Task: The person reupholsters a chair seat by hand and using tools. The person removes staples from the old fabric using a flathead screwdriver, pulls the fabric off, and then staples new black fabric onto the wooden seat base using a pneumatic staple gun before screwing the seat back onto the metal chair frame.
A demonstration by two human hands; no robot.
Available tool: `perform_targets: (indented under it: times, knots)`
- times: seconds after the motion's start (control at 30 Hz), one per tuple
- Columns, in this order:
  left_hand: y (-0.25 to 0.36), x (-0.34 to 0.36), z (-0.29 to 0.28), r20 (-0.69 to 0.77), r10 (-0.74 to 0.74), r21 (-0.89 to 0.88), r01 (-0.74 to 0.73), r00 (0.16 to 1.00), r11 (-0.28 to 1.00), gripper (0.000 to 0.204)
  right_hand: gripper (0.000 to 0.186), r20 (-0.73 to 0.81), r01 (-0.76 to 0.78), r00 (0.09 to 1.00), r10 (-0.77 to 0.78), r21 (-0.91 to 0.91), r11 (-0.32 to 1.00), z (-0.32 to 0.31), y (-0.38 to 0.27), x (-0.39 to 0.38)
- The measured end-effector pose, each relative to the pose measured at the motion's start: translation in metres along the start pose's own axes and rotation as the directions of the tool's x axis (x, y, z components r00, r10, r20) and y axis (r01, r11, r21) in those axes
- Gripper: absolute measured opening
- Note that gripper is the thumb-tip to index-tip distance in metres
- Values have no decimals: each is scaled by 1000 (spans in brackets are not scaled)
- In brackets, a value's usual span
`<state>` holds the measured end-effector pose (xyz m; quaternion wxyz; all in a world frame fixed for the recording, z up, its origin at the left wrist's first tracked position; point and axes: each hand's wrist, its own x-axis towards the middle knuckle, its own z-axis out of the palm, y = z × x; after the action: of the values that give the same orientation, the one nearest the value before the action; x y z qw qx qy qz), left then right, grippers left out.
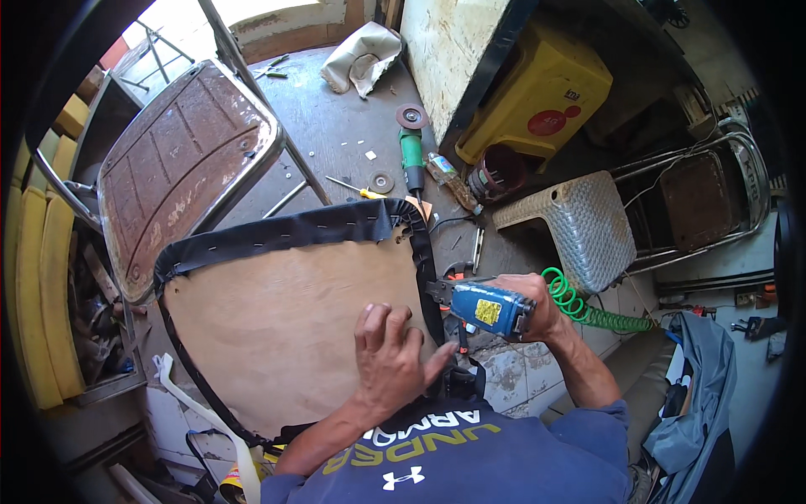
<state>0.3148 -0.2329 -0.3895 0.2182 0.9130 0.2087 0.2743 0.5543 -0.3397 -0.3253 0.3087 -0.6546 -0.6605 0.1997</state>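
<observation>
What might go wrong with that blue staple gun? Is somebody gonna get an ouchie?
Maybe. The left hand rests on the tan board with its thumb pointing toward the edge, near the nose of the blue staple gun, so a slip might hurt it. Also, the green coiled hose stretches out close by the right hand, so it might snag and tug the gun sideways.

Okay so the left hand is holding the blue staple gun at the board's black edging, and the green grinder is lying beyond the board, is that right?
Not quite: the head view shows the right hand holding the blue staple gun at the board's black edging. The green grinder is indeed lying beyond the board.
</observation>
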Motion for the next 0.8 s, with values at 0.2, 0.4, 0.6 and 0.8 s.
perform_targets:
  times: [0.2, 0.4, 0.6, 0.8]
  knots:
    - [17, 7, 19, -86, -155, -9, 155, 984, 988, 25, 37, -53, -2, 999, 3, 12, 1000, 6, 6, -5]
    - [7, -2, 14, -133, -156, -126, 140, 979, 982, 14, 51, -17, -27, 999, 28, 42, 999, 4, 8, -17]
    - [4, -2, 10, -130, -153, -183, 128, 980, 975, 14, 49, 36, 8, 999, -8, -1, 1000, 12, 7, -17]
    - [3, 0, 11, -114, -154, -159, 135, 982, 978, 13, 47, -26, 56, 998, -55, 36, 998, 21, 14, -19]
